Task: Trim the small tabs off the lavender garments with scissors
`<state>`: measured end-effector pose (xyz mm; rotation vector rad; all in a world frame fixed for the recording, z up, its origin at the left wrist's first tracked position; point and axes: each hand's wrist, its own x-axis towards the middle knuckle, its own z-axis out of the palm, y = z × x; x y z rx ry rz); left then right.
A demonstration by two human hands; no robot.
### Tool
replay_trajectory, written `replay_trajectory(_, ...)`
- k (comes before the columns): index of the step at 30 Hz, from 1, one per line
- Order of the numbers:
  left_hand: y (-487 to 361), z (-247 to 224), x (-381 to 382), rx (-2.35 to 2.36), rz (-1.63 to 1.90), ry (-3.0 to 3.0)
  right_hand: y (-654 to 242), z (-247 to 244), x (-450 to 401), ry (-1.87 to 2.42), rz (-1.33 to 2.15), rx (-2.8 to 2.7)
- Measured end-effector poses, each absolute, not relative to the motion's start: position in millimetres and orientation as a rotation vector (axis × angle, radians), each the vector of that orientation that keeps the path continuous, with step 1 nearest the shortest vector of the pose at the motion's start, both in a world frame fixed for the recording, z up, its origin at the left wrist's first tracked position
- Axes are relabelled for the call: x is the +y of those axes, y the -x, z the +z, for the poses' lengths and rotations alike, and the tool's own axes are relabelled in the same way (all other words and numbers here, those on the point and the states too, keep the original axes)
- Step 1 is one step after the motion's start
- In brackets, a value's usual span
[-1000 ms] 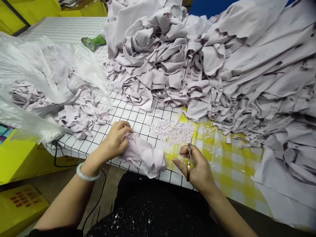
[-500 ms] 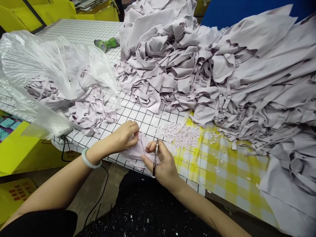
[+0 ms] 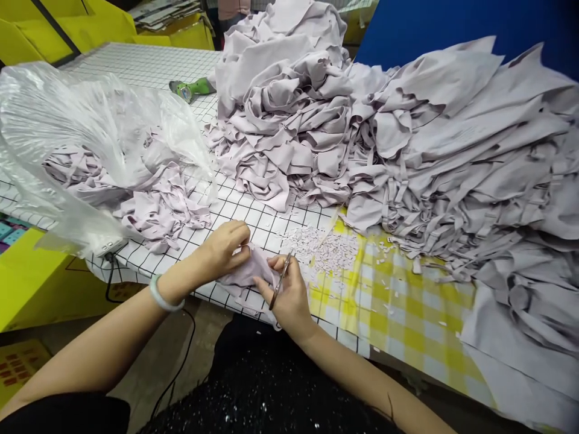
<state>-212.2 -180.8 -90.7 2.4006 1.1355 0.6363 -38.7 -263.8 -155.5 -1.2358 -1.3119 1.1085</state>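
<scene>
A pale mauve piece of fabric (image 3: 246, 270) is stretched between my hands at the table's near edge. My left hand (image 3: 225, 248) is closed, pinching the fabric's upper left side. With thumb and fingers my right hand (image 3: 289, 293) grips the fabric's right side, and a small pair of scissors (image 3: 280, 282) is held in the same hand, tilted up and to the right. The scissors' handles are partly hidden by the palm and fingers. Just beyond my right hand lies a scatter of tiny fabric clippings (image 3: 330, 248).
A tall heap of mauve fabric (image 3: 289, 114) stands at the back, continuing into layered pieces (image 3: 474, 150) on the right. At left, a clear plastic bag (image 3: 76, 114) covers more pieces, beside a power strip (image 3: 108, 246). A green-handled tool (image 3: 194, 89) lies behind. Yellow boxes (image 3: 40, 277) stand below left.
The fabric between my hands has been raised and spread toward the right hand. The scissors have tilted further right, and my right hand has shifted slightly left. The view has moved a little.
</scene>
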Motion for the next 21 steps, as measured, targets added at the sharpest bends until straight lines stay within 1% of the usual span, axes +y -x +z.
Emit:
replay_trajectory(2, 209.3, -66.2, -192.1, 1.200, 0.799, -2.308, 43.5, -143.1, -258.7, 1.226, 1.041, -1.365)
replay_trajectory(4, 208.8, -43.2, -203.1, 1.245, 0.825, -2.035, 48.8, -129.7, -249.9, 1.197, 1.046, -1.392)
replay_trajectory(7, 214.4, -24.4, -212.9, 1.130, 0.615, -1.515, 51.1, -113.4, -234.8, 1.117, 1.188, -1.300)
replay_trajectory(10, 223.0, -27.2, -215.2, 0.925, 0.423, -1.112, 44.4, -102.5, -222.5, 1.039, 1.300, -1.231)
replay_trajectory(12, 226.3, -33.5, -216.5, 0.864, 0.385, -0.934, 37.4, -97.6, -215.7, 0.981, 1.371, -1.224)
replay_trajectory(14, 226.7, -35.7, -219.1, 0.892, 0.373, -0.940, 31.7, -95.0, -209.0, 0.934, 1.440, -1.178)
replay_trajectory(17, 222.0, -26.8, -224.7, 0.967, 0.368, -1.255, 32.6, -96.5, -200.7, 0.868, 1.538, -1.022)
replay_trajectory(19, 215.4, -18.0, -227.7, 0.981, 0.481, -1.537, 42.7, -100.2, -200.0, 0.793, 1.656, -0.901)
replay_trajectory(21, 206.2, -14.5, -229.1, 0.982, 0.722, -1.772, 58.3, -103.8, -204.2, 0.697, 1.799, -0.800)
